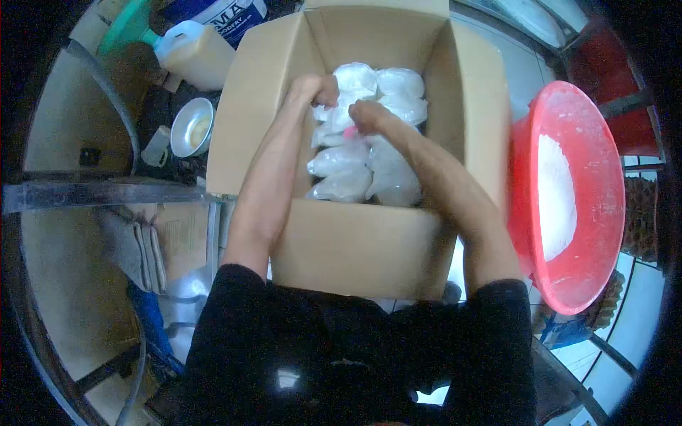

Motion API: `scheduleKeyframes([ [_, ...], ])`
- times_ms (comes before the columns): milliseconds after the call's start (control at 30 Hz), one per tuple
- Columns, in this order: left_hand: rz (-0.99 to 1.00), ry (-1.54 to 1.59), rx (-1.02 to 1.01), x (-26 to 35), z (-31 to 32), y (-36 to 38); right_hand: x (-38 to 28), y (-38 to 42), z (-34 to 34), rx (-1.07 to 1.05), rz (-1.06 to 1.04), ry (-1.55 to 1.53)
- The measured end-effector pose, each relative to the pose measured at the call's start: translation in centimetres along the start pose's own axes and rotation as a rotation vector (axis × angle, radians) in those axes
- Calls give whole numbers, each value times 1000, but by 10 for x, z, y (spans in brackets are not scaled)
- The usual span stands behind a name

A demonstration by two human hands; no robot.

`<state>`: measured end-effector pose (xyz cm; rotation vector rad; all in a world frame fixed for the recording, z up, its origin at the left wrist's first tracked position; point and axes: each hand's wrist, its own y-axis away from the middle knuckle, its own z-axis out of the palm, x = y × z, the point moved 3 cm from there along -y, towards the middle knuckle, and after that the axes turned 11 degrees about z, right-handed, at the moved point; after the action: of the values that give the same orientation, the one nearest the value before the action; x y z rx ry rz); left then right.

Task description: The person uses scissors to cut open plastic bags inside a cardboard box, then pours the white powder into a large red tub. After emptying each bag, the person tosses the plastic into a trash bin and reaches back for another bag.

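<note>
An open cardboard box [355, 245] stands in front of me with several clear plastic bags of white powder [341, 162] packed inside. Both of my hands reach into it. My left hand [323, 91] is closed at the left edge of a bag [341, 113] in the upper middle. Opposite it, my right hand [366, 117] is curled shut at the same bag's right side; its fingertips are partly hidden. Just below my right hand shows a small pink piece [350, 132], blurred, possibly a tie. More filled bags [400, 84] lie at the far right of the box.
A large red basin [590, 234] holding white powder [556, 199] stands right of the box. To the left are a metal bowl [192, 128], a jerrycan [199, 60] and a blue bucket [231, 21]. The box flaps [249, 106] spread outward.
</note>
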<state>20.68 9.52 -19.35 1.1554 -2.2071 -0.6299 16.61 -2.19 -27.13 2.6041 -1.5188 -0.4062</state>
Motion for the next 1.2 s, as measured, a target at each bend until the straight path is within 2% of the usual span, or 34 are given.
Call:
scheduleKeyframes([
  [167, -15, 42, -2, -4, -1, -3, -4, 2, -3, -141, 17, 53],
  [300, -139, -1, 181, -4, -5, -4, -10, 3, -26, -394, 3, 186],
  [367, -149, -75, 325, 13, -5, 5, 7, 30, -68, 106, 17, 91],
  [433, -165, -172, 516, 23, 10, -17, 30, 40, -102, 218, 168, 314],
  [467, -172, -228, 618, 35, 12, -27, 41, 38, -108, 142, 264, 416],
  [500, -46, -345, 730, 51, 16, -34, 52, 38, -115, 71, 364, 519],
  [533, 147, -409, 711, 65, 29, -49, 61, 39, -119, 1, 468, 617],
  [567, 339, -476, 687, 79, 43, -59, 63, 46, -119, 14, 459, 679],
  [633, 394, -377, 291, 90, 78, -74, 65, 57, -112, 43, 436, 794],
  [733, 495, -451, 335, 78, 114, -82, 73, 53, -95, 44, 415, 652],
  [833, 558, -397, 311, 71, 122, -95, 74, 53, -102, -59, 465, 555],
  [933, 592, -369, 346, 70, 119, -89, 76, 52, -105, 29, 498, 570],
  [1033, 601, -302, 422, 76, 101, -72, 67, 58, -111, 226, 508, 594],
  [1133, 661, -228, 606, 63, 100, -77, 69, 49, -121, 154, 714, 362],
  [1200, 573, -189, 376, 60, 97, -87, 65, 56, -123, 176, 679, 471],
])
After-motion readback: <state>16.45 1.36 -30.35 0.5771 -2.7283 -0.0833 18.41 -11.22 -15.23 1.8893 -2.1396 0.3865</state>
